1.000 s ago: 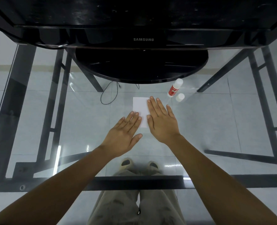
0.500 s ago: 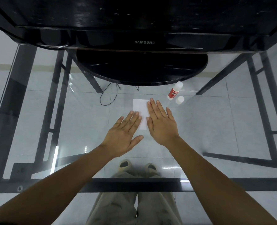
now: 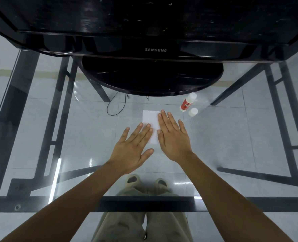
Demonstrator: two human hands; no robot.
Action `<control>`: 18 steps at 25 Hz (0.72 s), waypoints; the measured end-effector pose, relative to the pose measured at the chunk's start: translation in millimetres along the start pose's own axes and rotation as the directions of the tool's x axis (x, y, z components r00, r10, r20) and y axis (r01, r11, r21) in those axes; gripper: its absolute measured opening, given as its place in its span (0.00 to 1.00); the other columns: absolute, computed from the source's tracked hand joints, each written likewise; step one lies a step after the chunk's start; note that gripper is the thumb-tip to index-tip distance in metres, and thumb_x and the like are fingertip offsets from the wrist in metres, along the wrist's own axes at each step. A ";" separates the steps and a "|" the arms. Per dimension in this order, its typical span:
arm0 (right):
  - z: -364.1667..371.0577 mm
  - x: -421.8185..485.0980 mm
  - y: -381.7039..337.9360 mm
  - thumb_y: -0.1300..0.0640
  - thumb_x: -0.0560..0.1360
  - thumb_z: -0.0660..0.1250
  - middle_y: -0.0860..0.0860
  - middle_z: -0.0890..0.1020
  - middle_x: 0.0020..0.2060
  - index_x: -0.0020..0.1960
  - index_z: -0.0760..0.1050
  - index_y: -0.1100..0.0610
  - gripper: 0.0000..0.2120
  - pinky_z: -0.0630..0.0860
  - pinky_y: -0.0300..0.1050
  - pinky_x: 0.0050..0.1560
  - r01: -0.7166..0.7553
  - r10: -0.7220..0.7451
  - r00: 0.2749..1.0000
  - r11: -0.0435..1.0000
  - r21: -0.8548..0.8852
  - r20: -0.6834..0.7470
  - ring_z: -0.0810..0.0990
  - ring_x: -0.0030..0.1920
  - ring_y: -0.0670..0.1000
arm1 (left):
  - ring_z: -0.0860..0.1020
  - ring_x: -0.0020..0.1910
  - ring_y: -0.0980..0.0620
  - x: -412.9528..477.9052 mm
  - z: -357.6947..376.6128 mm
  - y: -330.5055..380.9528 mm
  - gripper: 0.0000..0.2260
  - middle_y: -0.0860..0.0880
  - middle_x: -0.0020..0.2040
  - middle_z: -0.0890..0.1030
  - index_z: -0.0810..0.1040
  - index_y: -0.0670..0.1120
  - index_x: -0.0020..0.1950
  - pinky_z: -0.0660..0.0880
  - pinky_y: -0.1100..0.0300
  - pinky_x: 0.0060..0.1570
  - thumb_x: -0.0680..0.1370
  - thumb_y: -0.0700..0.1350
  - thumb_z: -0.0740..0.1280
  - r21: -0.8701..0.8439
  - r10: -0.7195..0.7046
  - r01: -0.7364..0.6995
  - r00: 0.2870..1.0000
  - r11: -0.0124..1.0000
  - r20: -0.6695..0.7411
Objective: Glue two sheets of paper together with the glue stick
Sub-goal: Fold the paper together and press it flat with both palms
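Note:
White paper [image 3: 150, 118] lies flat on the glass table in the middle of the view; I cannot tell whether it is one sheet or two stacked. My left hand [image 3: 134, 147] rests flat with its fingertips on the paper's left near part. My right hand [image 3: 173, 137] lies flat over the paper's right side, fingers spread. Neither hand holds anything. A red and white glue stick [image 3: 188, 102] lies on the glass to the upper right of the paper. Its white cap [image 3: 193, 112] stands apart just below it.
A black Samsung monitor [image 3: 155, 49] with a round base [image 3: 151, 79] stands at the back of the glass table [image 3: 232, 137]. Black table frame bars, a cable and the tiled floor show through the glass. My legs and shoes are below.
Both hands stay flat on the paper; the left hand has spread a little wider. The view has shifted slightly downward.

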State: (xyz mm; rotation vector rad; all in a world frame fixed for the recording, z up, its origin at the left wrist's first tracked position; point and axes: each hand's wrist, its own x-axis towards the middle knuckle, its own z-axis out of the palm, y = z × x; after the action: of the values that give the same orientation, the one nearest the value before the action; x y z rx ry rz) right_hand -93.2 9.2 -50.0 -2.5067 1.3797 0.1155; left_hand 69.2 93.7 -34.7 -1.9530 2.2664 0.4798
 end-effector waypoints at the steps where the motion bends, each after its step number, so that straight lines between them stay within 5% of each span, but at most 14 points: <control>1: -0.5 0.3 0.1 0.46 0.80 0.43 0.49 0.46 0.76 0.75 0.40 0.52 0.26 0.35 0.48 0.71 -0.002 0.002 1.000 1.000 0.003 0.000 0.35 0.72 0.46 | 0.28 0.70 0.52 -1.0 0.6 -6.2 0.29 0.55 0.71 0.30 0.26 0.53 0.69 0.26 0.53 0.65 0.72 0.64 0.26 0.017 -0.013 0.013 1.000 1.000 0.000; 18: -2.8 0.3 -1.9 0.46 0.80 0.42 0.49 0.45 0.76 0.75 0.39 0.53 0.27 0.32 0.47 0.70 0.005 -0.005 1.000 1.000 0.007 0.005 0.39 0.75 0.50 | 0.28 0.69 0.54 20.2 -8.6 -3.6 0.31 0.53 0.72 0.35 0.32 0.50 0.71 0.30 0.55 0.68 0.71 0.62 0.23 -0.064 -0.065 0.062 0.997 0.996 -0.048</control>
State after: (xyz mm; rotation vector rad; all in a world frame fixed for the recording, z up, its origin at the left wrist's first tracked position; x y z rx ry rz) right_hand -91.6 9.2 -47.0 -2.5022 1.3694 0.1152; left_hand 70.4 71.6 -33.0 -2.0830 2.2363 0.5060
